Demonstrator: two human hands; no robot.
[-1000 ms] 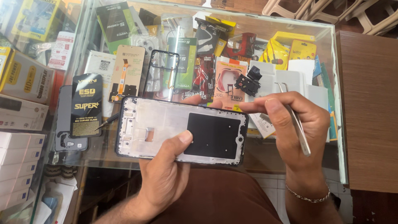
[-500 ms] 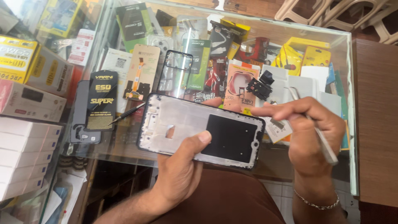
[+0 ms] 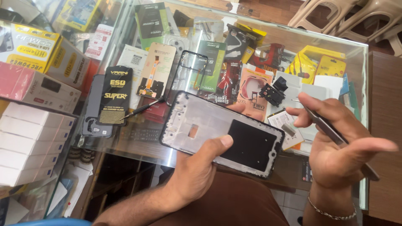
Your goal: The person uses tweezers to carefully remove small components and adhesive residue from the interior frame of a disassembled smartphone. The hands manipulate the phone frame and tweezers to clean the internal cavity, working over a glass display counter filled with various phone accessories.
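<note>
**Phone frame steadied in the left hand, tweezers held ready in the right**

Your left hand (image 3: 197,167) grips the white plastic phone mid-frame with a black rectangular pad (image 3: 222,132) from its near edge: the thumb lies across the inner face and the fingers curl beneath, one fingertip showing past the far edge. This hold keeps the open inner side turned up toward you and lifted above the glass-topped bench (image 3: 138,142), so, in all likelihood, the whole face can be reached from the right.

The frame's long axis runs from far left to near right, tilted slightly down toward the right. The end with the black pad points right, toward your other hand; the bare white end, with its small cutout, points left toward the black card packet with gold lettering (image 3: 114,100).

Your right hand (image 3: 339,146) is turned palm-up and partly spread, well clear of the frame. It pinches slim metal tweezers (image 3: 326,125) between thumb and forefinger, the tip aimed far-left toward the frame's right end, the shaft lying across the palm.

On the bench just beyond the frame lie a black-handled screwdriver (image 3: 142,109), a thin black empty bezel (image 3: 192,62) and a small black plastic part (image 3: 272,92). White boxes (image 3: 29,146) stack at the left.
</note>
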